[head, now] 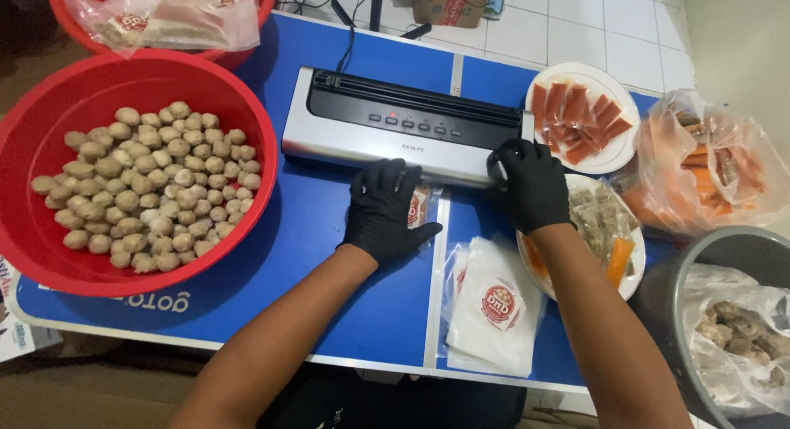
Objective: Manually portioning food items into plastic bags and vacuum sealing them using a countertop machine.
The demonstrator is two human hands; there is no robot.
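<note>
The clear pouch (420, 205) lies on the blue surface (329, 256) with its mouth in the vacuum sealer (403, 125), best fed flat, left hand (385, 213) spread on it, right hand (531, 185) clenching the sealer's end, red basin (247, 108) and plates crowding both sides.

White pouches (492, 310) with round red labels lie stacked; perhaps another pouch (419, 207) under the sealer

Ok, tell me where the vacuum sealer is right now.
The vacuum sealer lies across the middle of the blue table in the head view, right of the red basin, with both gloved hands at its front edge.
</note>
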